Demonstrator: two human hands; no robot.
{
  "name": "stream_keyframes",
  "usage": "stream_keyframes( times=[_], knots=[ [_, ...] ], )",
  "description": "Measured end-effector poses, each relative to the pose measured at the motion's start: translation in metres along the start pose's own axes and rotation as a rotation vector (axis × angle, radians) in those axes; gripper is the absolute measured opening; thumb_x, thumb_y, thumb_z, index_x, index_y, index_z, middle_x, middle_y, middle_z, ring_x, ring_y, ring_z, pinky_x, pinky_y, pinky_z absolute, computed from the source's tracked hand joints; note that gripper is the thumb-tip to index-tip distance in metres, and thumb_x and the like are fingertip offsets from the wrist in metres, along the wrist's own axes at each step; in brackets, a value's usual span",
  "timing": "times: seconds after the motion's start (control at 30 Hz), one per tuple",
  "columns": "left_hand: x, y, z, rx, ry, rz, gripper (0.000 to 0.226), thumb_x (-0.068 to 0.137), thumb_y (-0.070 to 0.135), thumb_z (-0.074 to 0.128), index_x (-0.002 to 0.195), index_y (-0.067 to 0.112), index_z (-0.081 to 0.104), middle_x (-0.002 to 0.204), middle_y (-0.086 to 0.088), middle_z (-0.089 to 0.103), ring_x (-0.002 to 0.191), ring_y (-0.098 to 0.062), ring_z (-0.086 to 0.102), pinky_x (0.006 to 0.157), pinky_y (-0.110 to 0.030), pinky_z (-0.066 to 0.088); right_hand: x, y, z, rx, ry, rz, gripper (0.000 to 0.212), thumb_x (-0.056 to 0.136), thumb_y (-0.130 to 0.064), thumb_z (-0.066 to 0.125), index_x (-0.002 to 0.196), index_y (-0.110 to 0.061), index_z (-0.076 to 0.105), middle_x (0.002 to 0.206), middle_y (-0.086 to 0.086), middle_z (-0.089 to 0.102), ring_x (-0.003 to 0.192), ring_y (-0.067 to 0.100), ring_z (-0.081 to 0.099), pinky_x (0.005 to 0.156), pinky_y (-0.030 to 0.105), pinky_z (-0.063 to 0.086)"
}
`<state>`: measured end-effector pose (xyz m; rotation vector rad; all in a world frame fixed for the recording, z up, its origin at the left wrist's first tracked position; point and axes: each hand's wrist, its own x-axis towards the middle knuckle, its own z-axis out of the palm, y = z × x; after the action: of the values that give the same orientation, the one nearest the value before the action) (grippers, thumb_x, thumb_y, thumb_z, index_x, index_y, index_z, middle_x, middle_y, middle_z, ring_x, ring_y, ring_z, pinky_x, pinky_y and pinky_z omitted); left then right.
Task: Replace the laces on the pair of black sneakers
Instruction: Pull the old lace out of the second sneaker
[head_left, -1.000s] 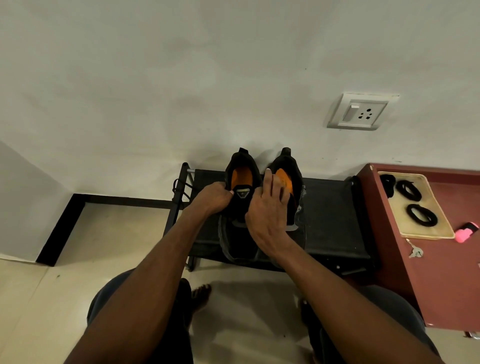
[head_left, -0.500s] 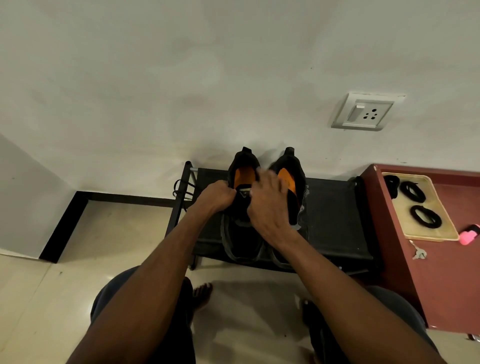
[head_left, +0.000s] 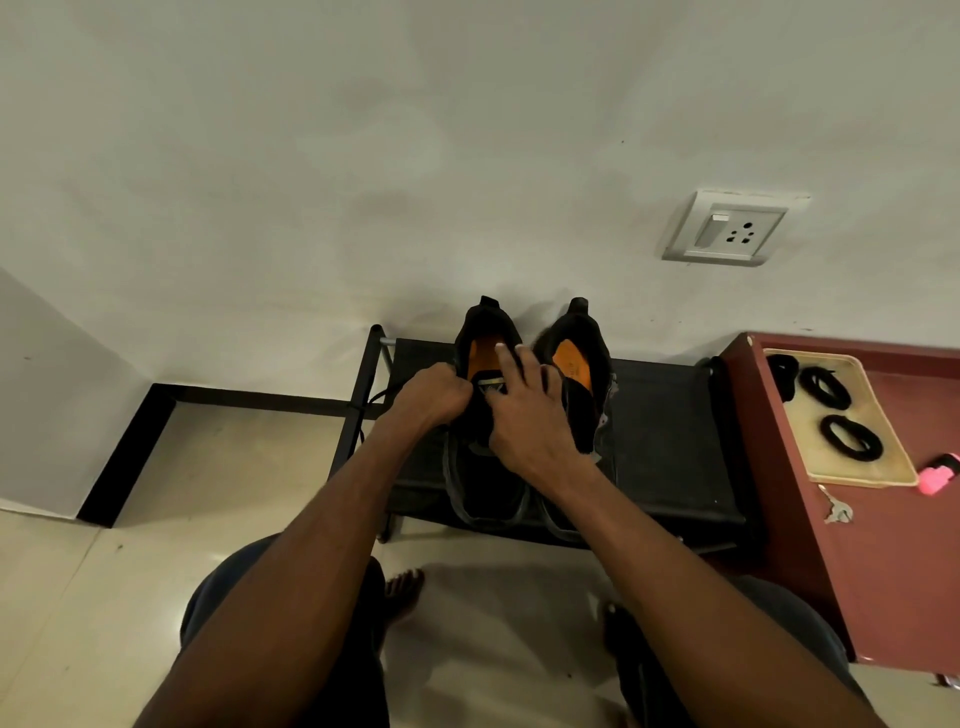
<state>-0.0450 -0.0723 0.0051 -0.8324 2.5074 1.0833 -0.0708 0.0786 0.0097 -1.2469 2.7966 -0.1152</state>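
Note:
Two black sneakers with orange insoles stand side by side on a low black shoe rack (head_left: 670, 447), toes toward me. My left hand (head_left: 434, 397) grips the left edge of the left sneaker (head_left: 483, 483) near its tongue. My right hand (head_left: 530, 421) lies over the tongue of that sneaker, its index finger stretched into the shoe's opening, and its thumb is hidden. The right sneaker (head_left: 582, 364) stands beside it, partly covered by my right hand. Coiled black laces (head_left: 852, 439) lie on a beige tray (head_left: 878, 475) to the right.
The tray sits on a red-brown cabinet (head_left: 893, 571) with a key (head_left: 836, 512) and a pink object (head_left: 937, 475). A wall socket (head_left: 727, 228) is above. My bare feet and knees are on the tiled floor below the rack.
My right hand has shifted left from the right sneaker onto the left sneaker's tongue, with its index finger reaching into the opening. My left hand has stayed on the left sneaker.

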Motion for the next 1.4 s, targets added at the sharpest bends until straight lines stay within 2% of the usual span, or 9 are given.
stream_keyframes(
  times=[0.17,0.37,0.57,0.73,0.83,0.97,1.07,1.23,1.4],
  knots=[
    [0.0,-0.001,0.001,0.015,0.019,0.001,0.017,0.096,0.024,0.05,0.083,0.014,0.054,0.083,-0.007,0.061,0.078,-0.025,0.061,0.08,-0.042,0.053,0.003,-0.002,-0.004,0.016,0.075,0.057,0.033,0.087,-0.012,0.059,0.119,-0.007,0.065,0.161,0.015,0.022,0.148,0.034,0.014,0.117,0.053,0.015],
    [0.0,-0.003,0.001,0.027,0.027,0.003,0.016,0.094,0.024,0.05,0.087,0.011,0.056,0.084,-0.009,0.062,0.079,-0.029,0.064,0.069,-0.036,0.048,0.019,0.045,-0.039,0.383,0.834,0.528,0.018,0.083,0.006,0.05,0.092,-0.001,0.064,0.136,0.019,0.051,0.123,0.033,0.049,0.103,0.044,0.034],
    [0.002,-0.002,0.003,0.029,0.019,0.007,0.016,0.095,0.024,0.05,0.088,0.01,0.054,0.086,-0.01,0.06,0.077,-0.026,0.061,0.068,-0.036,0.046,0.017,0.046,-0.033,0.301,0.754,0.515,0.03,0.087,-0.002,0.053,0.116,-0.003,0.061,0.148,0.023,0.04,0.136,0.04,0.039,0.106,0.053,0.033],
    [0.003,0.001,0.004,0.017,0.026,0.002,0.018,0.095,0.024,0.049,0.095,0.009,0.059,0.085,-0.008,0.062,0.082,-0.027,0.064,0.077,-0.039,0.052,0.009,0.012,-0.009,0.048,0.093,0.034,0.046,0.085,-0.018,0.06,0.131,-0.017,0.059,0.165,0.014,0.008,0.15,0.037,0.001,0.117,0.059,0.01],
    [0.004,0.001,0.005,0.022,0.024,0.005,0.015,0.097,0.024,0.049,0.088,0.013,0.055,0.082,-0.006,0.059,0.081,-0.025,0.062,0.08,-0.039,0.052,0.005,0.001,0.003,-0.043,-0.071,-0.029,0.042,0.091,-0.024,0.061,0.132,-0.015,0.061,0.167,0.012,0.004,0.151,0.036,-0.003,0.118,0.058,0.005],
    [0.005,0.0,0.005,0.016,0.018,0.001,0.017,0.096,0.024,0.049,0.082,0.015,0.053,0.077,-0.003,0.056,0.073,-0.02,0.056,0.068,-0.033,0.048,0.01,0.009,-0.004,0.047,0.094,-0.012,0.03,0.087,-0.017,0.058,0.115,-0.014,0.07,0.159,0.011,0.028,0.146,0.033,0.018,0.114,0.05,0.01],
    [0.005,-0.002,0.003,0.011,0.011,0.004,0.014,0.095,0.023,0.05,0.085,0.014,0.053,0.078,-0.005,0.056,0.073,-0.021,0.056,0.066,-0.033,0.044,0.018,0.028,-0.018,0.226,0.514,0.181,0.019,0.08,-0.009,0.059,0.092,-0.011,0.074,0.14,0.01,0.052,0.131,0.03,0.042,0.105,0.047,0.026],
    [0.003,0.0,0.003,0.055,0.028,0.017,0.021,0.095,0.022,0.049,0.075,0.015,0.046,0.073,-0.003,0.05,0.067,-0.019,0.05,0.059,-0.031,0.037,0.018,0.06,-0.053,0.579,1.031,0.61,0.014,0.09,-0.006,0.054,0.095,-0.001,0.067,0.114,0.012,0.062,0.104,0.028,0.058,0.094,0.048,0.042],
    [0.004,-0.001,0.005,0.066,0.032,0.018,0.019,0.095,0.024,0.049,0.08,0.013,0.047,0.075,-0.004,0.051,0.071,-0.021,0.052,0.061,-0.031,0.038,0.016,0.073,-0.05,0.374,0.821,0.788,0.047,0.087,-0.004,0.058,0.134,-0.003,0.051,0.152,0.019,0.036,0.139,0.035,0.034,0.109,0.051,0.032]
  ],
)
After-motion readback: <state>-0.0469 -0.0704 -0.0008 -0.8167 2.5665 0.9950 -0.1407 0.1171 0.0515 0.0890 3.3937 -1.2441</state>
